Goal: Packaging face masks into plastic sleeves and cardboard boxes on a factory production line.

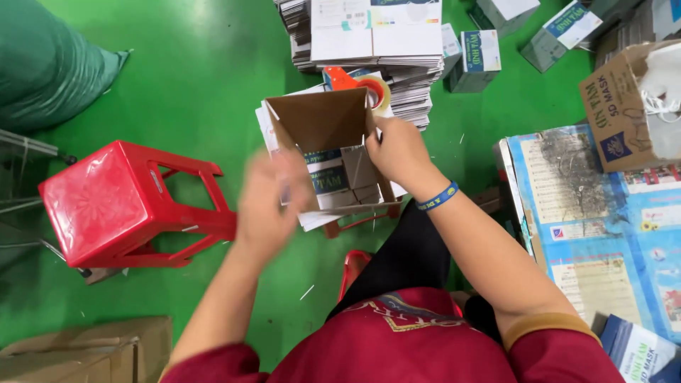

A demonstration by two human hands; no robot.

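Right hand [399, 150] pinches small carton [323, 128] wall; left hand [269, 202] blurred, grip indeterminate. Risk: one-sided hold lets open carton collapse.

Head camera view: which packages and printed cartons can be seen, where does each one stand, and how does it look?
Small carton: between both hands, open, brown inside, white and blue outside.
Right hand: grips its right wall.
Left hand: blurred, at its left side.
Flat carton stack: behind it, white sheets.
Folded small boxes: top right on the floor, white and teal.
Brown shipping box: right edge, open.
Printed sheet: right, blue.
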